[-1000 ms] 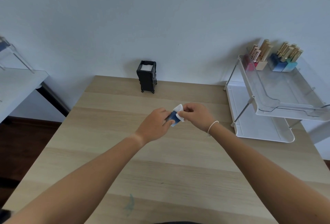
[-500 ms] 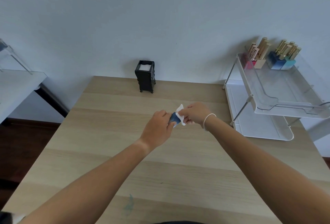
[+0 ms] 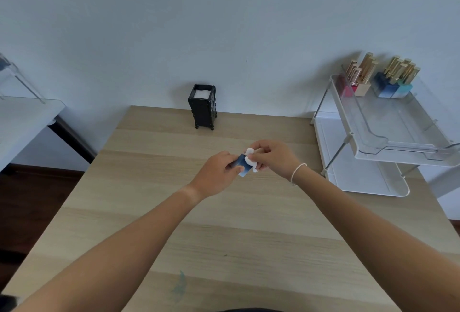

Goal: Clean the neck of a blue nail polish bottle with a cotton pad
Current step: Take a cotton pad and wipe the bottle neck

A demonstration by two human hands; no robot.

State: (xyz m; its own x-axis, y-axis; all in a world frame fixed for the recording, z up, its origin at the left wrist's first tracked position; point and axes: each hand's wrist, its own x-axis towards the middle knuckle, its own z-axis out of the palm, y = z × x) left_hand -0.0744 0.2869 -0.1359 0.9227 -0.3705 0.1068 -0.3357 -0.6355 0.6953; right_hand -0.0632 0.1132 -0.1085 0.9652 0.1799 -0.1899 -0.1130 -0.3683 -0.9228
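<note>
Head view: both hands are held just above the middle of the table (image 3: 149, 212). The left hand (image 3: 216, 174) is closed around a blue bottle (image 3: 242, 165), which is tilted, its top pointing up and right toward the other hand. The right hand (image 3: 272, 156) is pinched on a white cotton pad (image 3: 249, 159); the pad is pressed against the bottle's upper end, so the neck itself is hidden. A slim tan piece, possibly the cap, is seen between the right fingers (image 3: 263, 148); what it is cannot be told. A white band (image 3: 297, 172) is worn on the right wrist.

At the table's far edge, by the wall, a black holder (image 3: 202, 107) is stood upright with white pads showing at its top. To the right, a two-tier clear rack (image 3: 373, 147) is set on the table; more bottles (image 3: 380, 80) with gold caps are grouped at the back of its upper tray. A bluish smear (image 3: 180, 285) is noted on the near part of the table.
</note>
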